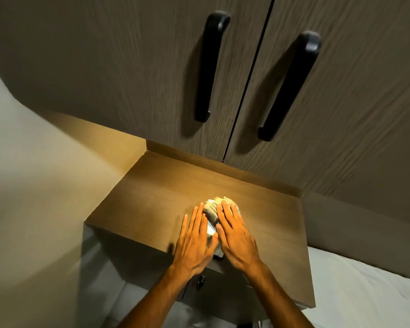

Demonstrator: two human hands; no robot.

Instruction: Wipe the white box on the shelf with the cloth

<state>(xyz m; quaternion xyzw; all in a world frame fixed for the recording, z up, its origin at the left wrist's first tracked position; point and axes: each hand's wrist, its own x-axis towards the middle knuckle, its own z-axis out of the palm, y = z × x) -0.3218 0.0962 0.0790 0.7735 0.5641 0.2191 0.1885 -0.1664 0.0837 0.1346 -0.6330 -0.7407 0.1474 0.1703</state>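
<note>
left hand [194, 242] and right hand [236, 240] flat on white box [211, 230], cloth [213, 205] under right fingers, wooden shelf [151, 197]

Both hands cover most of the white box [212, 230] and part of the cloth [217, 205].

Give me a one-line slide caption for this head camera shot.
Both hands, left and right, flank a white box topped with a crumpled cloth on a wooden shelf below cabinet doors.

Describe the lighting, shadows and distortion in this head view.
Head view: a warm pool of light falls on the shelf around the cloth and both hands, dimming outward; the cabinet handles cast soft shadows leftward; wide-angle curvature bends the cabinet doors; the white box is mostly hidden between the hands.
</note>
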